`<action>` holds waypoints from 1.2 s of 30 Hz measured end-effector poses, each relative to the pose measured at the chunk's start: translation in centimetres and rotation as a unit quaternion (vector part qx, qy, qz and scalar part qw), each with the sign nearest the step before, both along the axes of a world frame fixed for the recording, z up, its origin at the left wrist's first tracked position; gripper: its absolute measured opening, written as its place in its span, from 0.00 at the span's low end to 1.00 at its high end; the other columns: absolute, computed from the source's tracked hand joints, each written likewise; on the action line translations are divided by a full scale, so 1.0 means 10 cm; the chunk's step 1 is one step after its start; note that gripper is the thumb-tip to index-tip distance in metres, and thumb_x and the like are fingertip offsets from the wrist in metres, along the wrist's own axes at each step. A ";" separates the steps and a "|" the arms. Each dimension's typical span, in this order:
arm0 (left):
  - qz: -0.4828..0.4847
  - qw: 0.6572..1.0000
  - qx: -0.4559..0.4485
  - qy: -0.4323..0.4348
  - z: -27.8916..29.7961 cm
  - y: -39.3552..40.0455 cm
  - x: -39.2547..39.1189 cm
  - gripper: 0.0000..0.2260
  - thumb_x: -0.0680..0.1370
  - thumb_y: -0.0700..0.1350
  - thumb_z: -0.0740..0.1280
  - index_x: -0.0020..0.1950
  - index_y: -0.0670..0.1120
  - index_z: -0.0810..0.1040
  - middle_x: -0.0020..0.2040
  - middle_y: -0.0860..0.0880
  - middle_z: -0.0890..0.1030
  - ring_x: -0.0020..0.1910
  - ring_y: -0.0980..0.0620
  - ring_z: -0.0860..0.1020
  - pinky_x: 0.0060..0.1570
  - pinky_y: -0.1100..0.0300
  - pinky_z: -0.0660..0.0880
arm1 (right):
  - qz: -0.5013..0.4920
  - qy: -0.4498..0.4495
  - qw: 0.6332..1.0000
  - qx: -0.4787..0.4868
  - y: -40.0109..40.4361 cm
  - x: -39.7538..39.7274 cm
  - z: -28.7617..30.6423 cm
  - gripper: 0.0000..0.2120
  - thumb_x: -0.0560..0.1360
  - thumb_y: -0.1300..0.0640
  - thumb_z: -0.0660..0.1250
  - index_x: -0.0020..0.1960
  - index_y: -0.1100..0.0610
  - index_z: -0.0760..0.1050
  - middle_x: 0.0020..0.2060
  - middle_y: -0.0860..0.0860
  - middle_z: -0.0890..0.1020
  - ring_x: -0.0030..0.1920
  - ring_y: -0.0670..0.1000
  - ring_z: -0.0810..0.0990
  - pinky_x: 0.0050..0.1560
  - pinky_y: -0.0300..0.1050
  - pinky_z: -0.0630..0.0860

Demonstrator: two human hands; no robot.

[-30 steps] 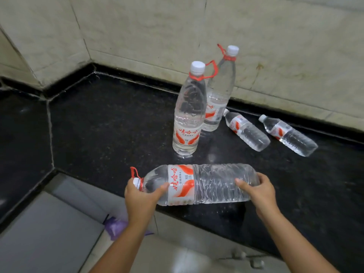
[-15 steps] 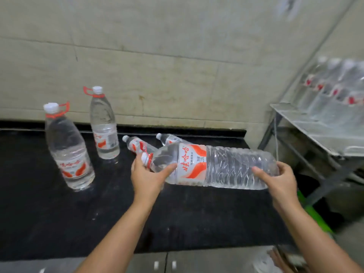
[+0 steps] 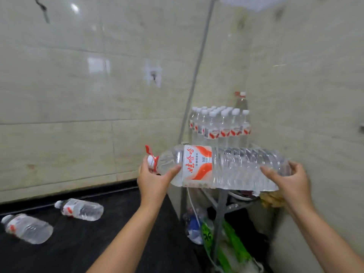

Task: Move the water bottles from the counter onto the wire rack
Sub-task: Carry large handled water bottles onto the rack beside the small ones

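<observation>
The big bottle (image 3: 222,167) I hold hides most of the wire rack (image 3: 220,201) and its top shelf. At eight o'clock, a small bottle (image 3: 27,228) is blurred and nearly clipped by the frame's edge. Bags (image 3: 226,239) under the rack at five o'clock are too blurred to identify.

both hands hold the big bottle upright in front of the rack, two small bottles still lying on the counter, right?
Not upright. The head view shows the big bottle held sideways, left hand at the cap end, right hand at the base. Two small bottles do lie on the counter.

Big water bottle (image 3: 222,167) horizontal, in front of the wire rack (image 3: 219,201).
We see two small bottles (image 3: 80,209) lying on the black table (image 3: 98,243).
</observation>
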State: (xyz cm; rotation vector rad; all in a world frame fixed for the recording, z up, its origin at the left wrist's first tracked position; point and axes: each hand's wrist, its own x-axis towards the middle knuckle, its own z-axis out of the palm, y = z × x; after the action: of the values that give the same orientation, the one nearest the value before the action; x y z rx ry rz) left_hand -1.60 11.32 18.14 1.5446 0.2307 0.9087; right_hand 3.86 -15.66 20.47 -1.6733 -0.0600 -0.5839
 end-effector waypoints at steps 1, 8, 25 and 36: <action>-0.008 1.000 0.010 -0.004 0.07 -0.11 0.10 0.22 0.56 0.56 0.77 0.43 0.51 0.73 0.47 0.43 0.81 0.46 0.45 0.80 0.48 0.49 0.77 | -0.011 0.000 1.000 0.013 -0.13 0.06 0.02 0.37 0.63 0.58 0.77 0.67 0.64 0.65 0.64 0.61 0.72 0.62 0.57 0.73 0.62 0.50 0.68; -0.042 0.997 0.032 -0.049 0.32 -0.73 0.82 0.21 0.57 0.55 0.78 0.42 0.62 0.70 0.51 0.49 0.78 0.50 0.52 0.78 0.54 0.56 0.74 | -0.039 -0.023 0.997 0.062 -0.75 0.56 0.02 0.38 0.67 0.57 0.74 0.71 0.64 0.60 0.70 0.59 0.66 0.69 0.55 0.67 0.66 0.48 0.65; 0.025 0.990 0.140 -0.017 0.29 -1.32 3.11 0.41 0.60 0.47 0.79 0.69 0.40 0.67 0.67 0.41 0.70 0.66 0.44 0.70 0.66 0.46 0.68 | -0.002 0.085 0.996 0.010 -1.22 2.94 -0.20 0.18 0.70 0.62 0.72 0.56 0.65 0.71 0.53 0.59 0.76 0.49 0.56 0.75 0.51 0.45 0.69; 0.144 0.950 0.278 0.011 0.49 -1.76 3.39 0.42 0.57 0.47 0.80 0.67 0.35 0.68 0.62 0.37 0.74 0.61 0.39 0.73 0.63 0.46 0.70 | 0.190 0.187 0.940 -0.212 -1.55 3.83 -0.11 0.10 0.73 0.55 0.69 0.34 0.50 0.72 0.35 0.48 0.78 0.36 0.47 0.76 0.32 0.34 0.70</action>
State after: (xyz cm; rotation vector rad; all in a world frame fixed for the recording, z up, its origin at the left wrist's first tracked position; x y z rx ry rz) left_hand 32.27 -6.23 23.03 2.0787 0.2307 1.2600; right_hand 42.20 -31.16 19.40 -2.0969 -0.2419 0.0557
